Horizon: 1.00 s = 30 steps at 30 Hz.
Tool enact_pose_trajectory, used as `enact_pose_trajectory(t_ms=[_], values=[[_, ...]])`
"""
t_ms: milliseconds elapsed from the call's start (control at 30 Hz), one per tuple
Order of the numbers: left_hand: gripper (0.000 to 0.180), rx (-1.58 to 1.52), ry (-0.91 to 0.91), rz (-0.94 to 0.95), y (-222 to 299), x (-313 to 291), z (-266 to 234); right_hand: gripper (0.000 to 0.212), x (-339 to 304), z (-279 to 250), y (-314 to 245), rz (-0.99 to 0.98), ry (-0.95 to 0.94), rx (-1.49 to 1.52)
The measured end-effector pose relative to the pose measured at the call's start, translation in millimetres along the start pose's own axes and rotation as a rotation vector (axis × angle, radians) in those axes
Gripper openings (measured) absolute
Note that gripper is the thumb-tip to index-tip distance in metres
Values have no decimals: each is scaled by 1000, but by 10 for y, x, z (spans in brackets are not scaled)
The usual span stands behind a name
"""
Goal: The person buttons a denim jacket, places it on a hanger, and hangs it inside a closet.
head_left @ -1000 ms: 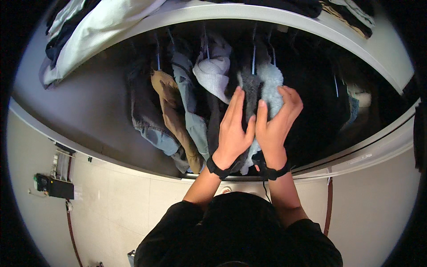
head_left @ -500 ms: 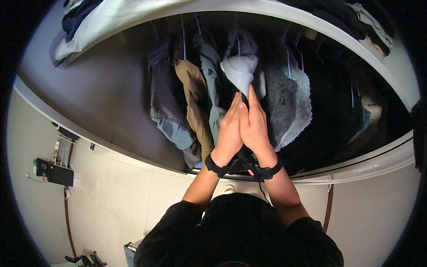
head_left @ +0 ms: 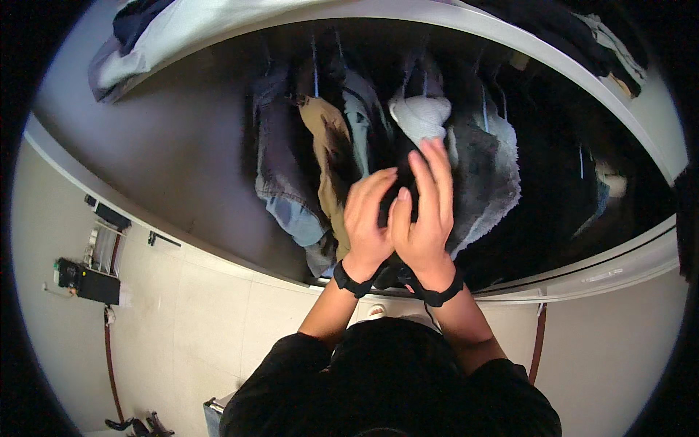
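My left hand (head_left: pixel 370 222) and my right hand (head_left: pixel 427 218) are side by side in front of the wardrobe, with fingers bent and apart. Neither shows anything held. The tips of my right hand overlap the lower end of a white knitted garment (head_left: pixel 421 116) on a hanger; whether they touch it I cannot tell. Left of it hang a pale blue-grey garment (head_left: pixel 357 120), a tan garment (head_left: pixel 320 135) and a grey denim one (head_left: pixel 273 164). A fluffy grey garment (head_left: pixel 477 178) with a paler edge hangs to the right.
A white shelf edge (head_left: pixel 349 13) runs above the hanging clothes, with folded white cloth (head_left: pixel 167 51) on top at the left. The wardrobe's front rail (head_left: pixel 568 288) curves below. Deep shadow covers its right side. A small black appliance (head_left: pixel 98 284) stands far left.
My hands have parted from a pressed-together pose, and their fingers have spread and bent. The clothes appear slightly further right in the view.
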<state>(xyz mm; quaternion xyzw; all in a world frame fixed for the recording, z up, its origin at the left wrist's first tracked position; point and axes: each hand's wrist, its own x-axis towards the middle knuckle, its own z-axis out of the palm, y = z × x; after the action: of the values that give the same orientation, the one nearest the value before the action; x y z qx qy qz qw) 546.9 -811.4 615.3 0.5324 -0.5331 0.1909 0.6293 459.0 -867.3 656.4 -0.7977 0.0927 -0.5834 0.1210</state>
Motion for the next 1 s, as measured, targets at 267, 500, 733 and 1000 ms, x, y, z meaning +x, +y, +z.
enact_pose_trajectory(t_ms=[267, 500, 733, 1000], values=[[57, 82, -98, -276, -213, 43, -188, 63, -116, 523, -22, 496, -289, 438], [54, -42, -127, -343, -311, 4, -151, 61, -231, 564, 36, 452, -274, 359], [54, -179, -120, -292, -248, 10, -100, 62, -264, 454, 31, 397, -230, 391], [53, -50, -37, -389, -94, -133, 3, 59, -144, 337, -28, 434, -270, 454]])
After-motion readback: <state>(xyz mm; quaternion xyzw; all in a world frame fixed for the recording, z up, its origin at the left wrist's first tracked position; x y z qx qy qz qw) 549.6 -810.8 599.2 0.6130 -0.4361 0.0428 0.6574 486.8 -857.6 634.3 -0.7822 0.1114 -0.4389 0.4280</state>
